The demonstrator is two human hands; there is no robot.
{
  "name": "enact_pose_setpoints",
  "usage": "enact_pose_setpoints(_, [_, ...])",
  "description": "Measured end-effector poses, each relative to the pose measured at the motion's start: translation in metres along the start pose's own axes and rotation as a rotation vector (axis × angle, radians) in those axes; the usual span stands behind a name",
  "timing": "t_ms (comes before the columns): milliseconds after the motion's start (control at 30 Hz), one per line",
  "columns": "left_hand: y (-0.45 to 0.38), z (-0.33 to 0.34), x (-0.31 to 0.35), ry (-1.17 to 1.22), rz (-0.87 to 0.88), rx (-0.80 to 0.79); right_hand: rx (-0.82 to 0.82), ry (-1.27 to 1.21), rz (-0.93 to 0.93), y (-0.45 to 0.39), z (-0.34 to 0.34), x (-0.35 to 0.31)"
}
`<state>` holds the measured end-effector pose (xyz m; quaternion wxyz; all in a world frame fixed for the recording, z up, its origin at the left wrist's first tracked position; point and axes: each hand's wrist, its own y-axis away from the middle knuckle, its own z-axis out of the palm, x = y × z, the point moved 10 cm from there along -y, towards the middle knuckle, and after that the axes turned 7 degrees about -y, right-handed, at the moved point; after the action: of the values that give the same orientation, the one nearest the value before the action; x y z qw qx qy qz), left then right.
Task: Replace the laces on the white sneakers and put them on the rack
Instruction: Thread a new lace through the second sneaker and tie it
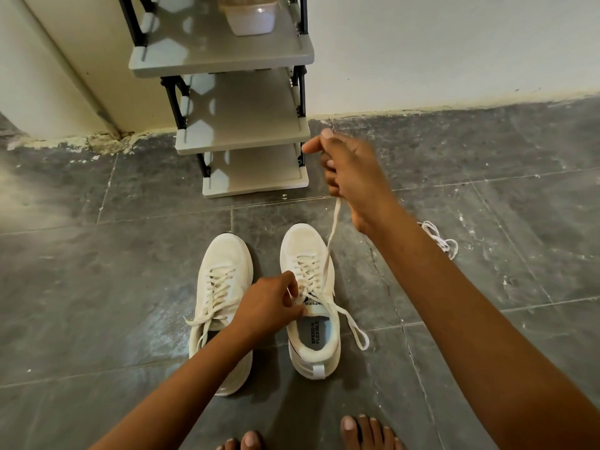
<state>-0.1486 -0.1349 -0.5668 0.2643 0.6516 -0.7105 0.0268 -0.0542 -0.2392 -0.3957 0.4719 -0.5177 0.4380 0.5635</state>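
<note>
— Two white sneakers (266,306) stand side by side on the dark tiled floor (97,254), toes toward the rack (240,138); that much the head view gives. What are the hands at?

— The right hand (350,177) is raised above the right sneaker (311,300), near the rack's lower shelves, fingers curled tight round a lace (331,241) that runs taut from the eyelets up into the fist.

— And the other?

— The left hand (269,306) sits at the tongue of that same shoe, fingertips pinching the lace there. A loose end loops out onto the floor to the right.

— Anything else?

— The left sneaker (220,306) is laced, ends trailing. A spare lace (441,241) lies bunched on the tiles behind the right forearm. A plastic container (250,17) sits on an upper shelf, and bare toes (367,430) show at the bottom edge.
</note>
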Motion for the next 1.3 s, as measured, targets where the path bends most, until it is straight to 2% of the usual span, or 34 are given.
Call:
enact_pose_setpoints(100, [0.005,-0.003,-0.002,0.056,-0.018,0.070,-0.094,0.081,0.047,0.015,0.005,0.021])
enact_pose_setpoints(200, [0.011,-0.003,-0.009,0.115,-0.038,0.154,-0.147,0.243,0.128,0.049,0.005,0.075])
enact_pose_setpoints(300, [0.012,0.000,-0.018,0.193,-0.090,0.189,-0.082,0.288,0.256,0.087,-0.007,0.138])
enact_pose_setpoints(433, [0.011,0.014,-0.040,0.498,-0.261,0.112,-0.011,0.356,0.337,0.111,-0.022,0.185])
enact_pose_setpoints(600, [0.015,0.027,-0.045,0.767,-0.365,0.035,0.040,0.428,0.279,0.113,-0.021,0.190])
enact_pose_setpoints(700, [0.017,0.026,-0.044,0.798,-0.358,0.043,0.070,0.480,0.224,0.111,-0.017,0.187])
enact_pose_setpoints(1000, [0.021,0.023,-0.043,0.881,-0.354,0.043,-0.019,0.791,0.128,0.105,0.003,0.172])
enact_pose_setpoints(1133, [0.022,0.021,-0.042,0.844,-0.340,0.039,0.017,0.798,0.108,0.103,0.004,0.173])
enact_pose_setpoints(1300, [0.023,0.018,-0.039,0.829,-0.317,0.064,0.164,0.689,0.113,0.109,-0.002,0.179])
